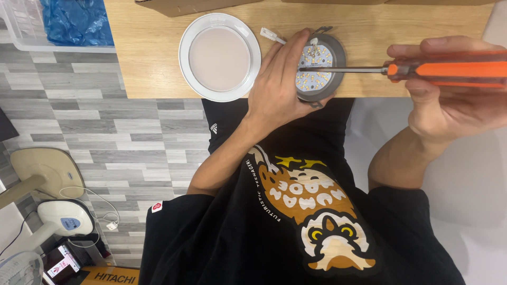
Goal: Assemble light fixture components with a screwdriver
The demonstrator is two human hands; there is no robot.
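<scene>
My left hand [277, 84] grips a round grey lamp body [323, 67] at the wooden table's near edge; its face shows a white board dotted with small yellow LEDs. My right hand [449, 89] holds an orange-handled screwdriver [449, 69]. The metal shaft runs left, and its tip touches the LED board near my left fingertips. A short white connector [272, 35] sticks out beyond the lamp body. To the left lies a round white cover with a frosted diffuser [219, 57], flat on the table and untouched.
The wooden table [148, 63] carries cardboard boxes [190, 5] along its far edge. A clear bin with blue plastic [74, 21] stands on the grey plank floor at the left. A white fan [47, 211] and its base sit by my left side.
</scene>
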